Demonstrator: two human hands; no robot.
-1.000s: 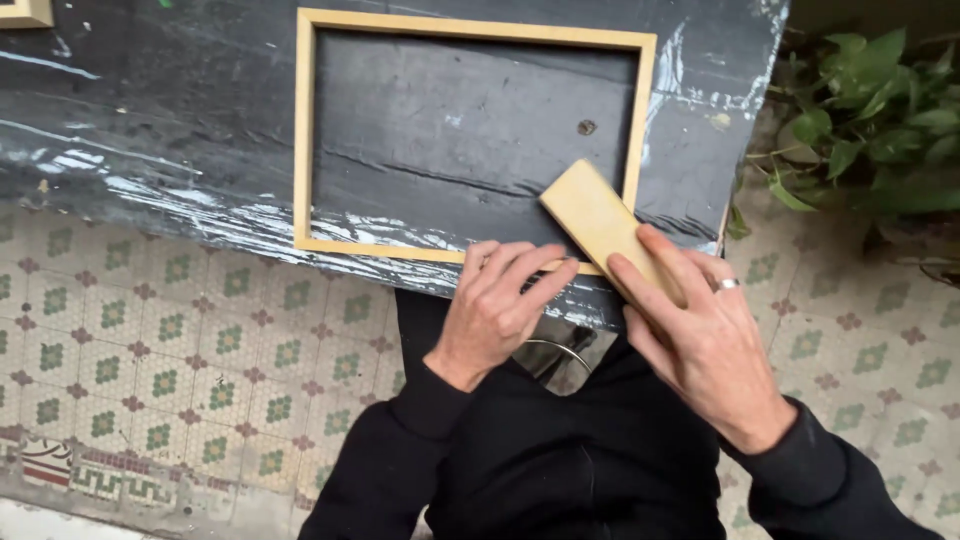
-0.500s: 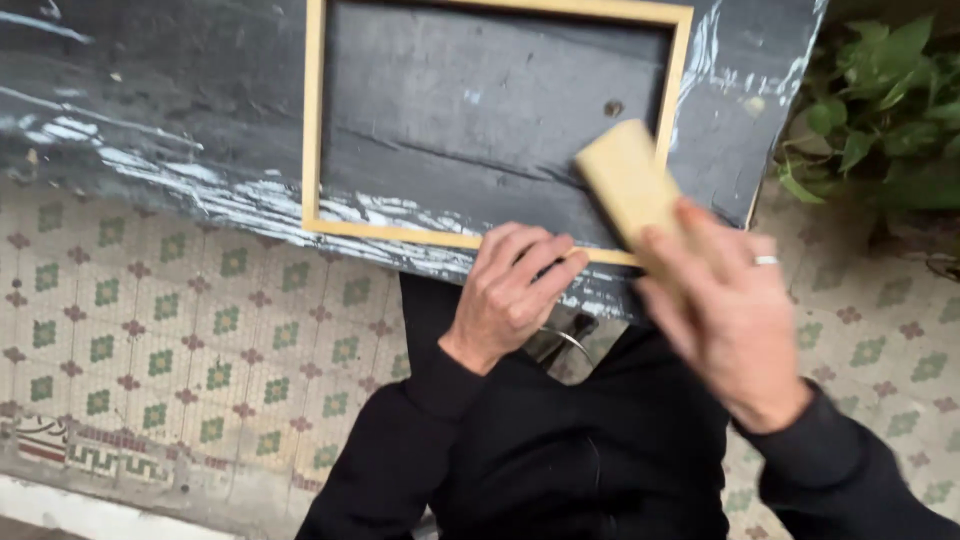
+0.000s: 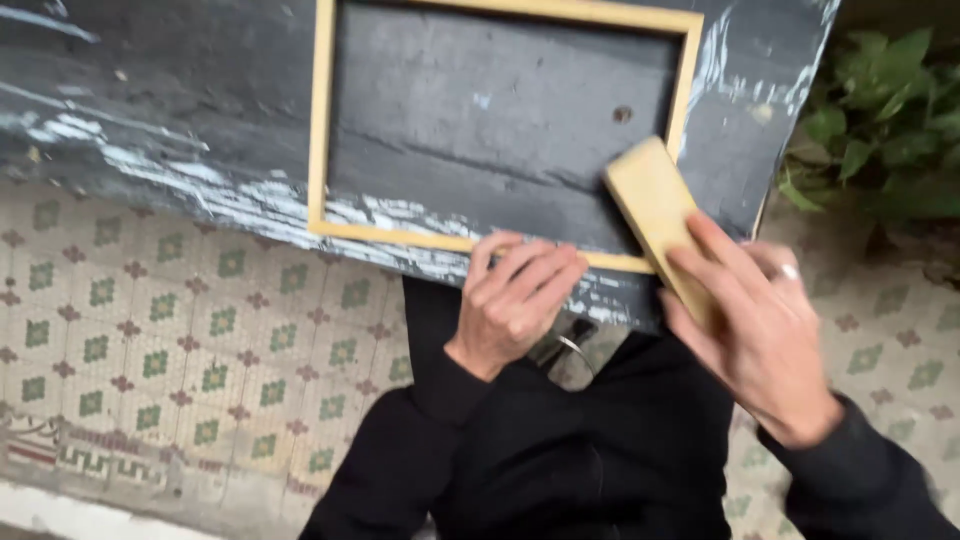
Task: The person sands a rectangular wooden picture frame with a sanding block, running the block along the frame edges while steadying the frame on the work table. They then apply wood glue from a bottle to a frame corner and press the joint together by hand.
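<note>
Two hands worked on a pale rectangular wooden frame (image 3: 322,130) lying on a dark, paint-streaked tabletop (image 3: 150,110).
The right hand (image 3: 760,330) gripped a tan sanding block (image 3: 655,215) over the frame's lower right corner; the left hand (image 3: 515,300), fingers curled, pressed its bottom rail.

light: soft, even daylight is falling with no hard shadows | glare: pale sheen is showing on the dark bench (image 3: 150,90) | blur: motion smear is softening the right hand (image 3: 765,330) and yellow block (image 3: 655,215) | focus: plant (image 3: 880,140) is looking hazy
</note>
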